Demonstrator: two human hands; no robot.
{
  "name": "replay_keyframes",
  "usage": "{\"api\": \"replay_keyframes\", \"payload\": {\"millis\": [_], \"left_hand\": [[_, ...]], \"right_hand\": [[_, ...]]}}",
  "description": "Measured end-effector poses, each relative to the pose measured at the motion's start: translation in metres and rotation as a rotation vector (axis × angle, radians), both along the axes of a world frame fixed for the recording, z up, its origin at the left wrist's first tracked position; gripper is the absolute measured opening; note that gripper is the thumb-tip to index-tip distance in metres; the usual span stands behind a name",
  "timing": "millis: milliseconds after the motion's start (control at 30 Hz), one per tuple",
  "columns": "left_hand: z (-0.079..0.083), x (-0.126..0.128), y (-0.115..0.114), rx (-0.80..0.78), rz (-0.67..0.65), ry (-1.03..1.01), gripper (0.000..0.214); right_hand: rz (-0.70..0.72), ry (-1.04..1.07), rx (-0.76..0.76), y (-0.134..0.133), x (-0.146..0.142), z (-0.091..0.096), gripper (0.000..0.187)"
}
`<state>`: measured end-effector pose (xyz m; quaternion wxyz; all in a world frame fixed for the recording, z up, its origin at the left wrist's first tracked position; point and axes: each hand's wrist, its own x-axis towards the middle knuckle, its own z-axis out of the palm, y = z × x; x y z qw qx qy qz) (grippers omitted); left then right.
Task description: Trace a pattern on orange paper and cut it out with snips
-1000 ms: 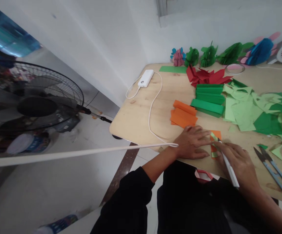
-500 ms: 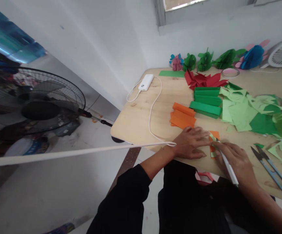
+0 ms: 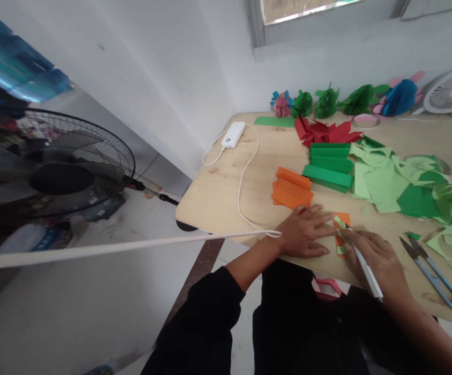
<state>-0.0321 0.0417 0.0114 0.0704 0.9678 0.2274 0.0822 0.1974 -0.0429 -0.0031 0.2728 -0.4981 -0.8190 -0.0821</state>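
My right hand point(image 3: 378, 260) grips a white pen point(image 3: 367, 272), its dark tip down at a small orange paper piece point(image 3: 342, 214). Pale green paper strips point(image 3: 340, 250) lie on that orange piece. Flat on the wooden table, my left hand point(image 3: 305, 232) has its fingers stretched out, the fingertips at the left edge of the orange piece. Just beyond the left hand is a stack of folded orange paper point(image 3: 291, 190). Blue-handled thread snips point(image 3: 437, 276) rest to the right of my right hand.
Folded green paper point(image 3: 329, 177), red paper point(image 3: 325, 130) and light green scraps point(image 3: 382, 182) spread across the table point(image 3: 218, 198). A white power bank point(image 3: 234, 134) trails a cable point(image 3: 239, 187) past my left wrist. Paper figures point(image 3: 327, 103) and a small fan point(image 3: 450, 91) line the wall. A floor fan point(image 3: 62, 177) stands left.
The view has shifted slightly. The pen tip has moved a little at the upper right of the orange piece, while my left hand stays flat in place.
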Motion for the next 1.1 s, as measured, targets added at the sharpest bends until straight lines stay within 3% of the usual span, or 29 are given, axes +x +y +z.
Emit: {"api": "replay_keyframes", "payload": {"millis": [367, 467, 633, 733, 933, 1100], "left_hand": [[0.000, 0.001, 0.000, 0.003, -0.005, 0.005, 0.055], [0.002, 0.001, 0.000, 0.003, -0.004, 0.007, 0.054], [0.003, 0.001, 0.000, 0.001, -0.001, 0.006, 0.052], [0.002, 0.001, 0.000, -0.003, -0.001, -0.006, 0.052], [0.000, 0.000, 0.000, -0.011, -0.004, -0.006, 0.052], [0.001, 0.000, 0.001, -0.033, -0.006, -0.018, 0.052]], "right_hand": [[-0.038, 0.074, -0.077, -0.001, -0.003, 0.003, 0.028], [-0.066, 0.202, -0.136, -0.002, -0.005, 0.011, 0.028], [-0.294, 0.482, -0.298, 0.000, -0.005, 0.030, 0.034], [-0.326, 0.655, -0.355, 0.007, -0.007, 0.037, 0.034], [-0.329, 0.776, -0.466, 0.022, -0.011, 0.032, 0.031], [-0.386, 0.695, -0.507, 0.027, -0.011, 0.026, 0.032]]}}
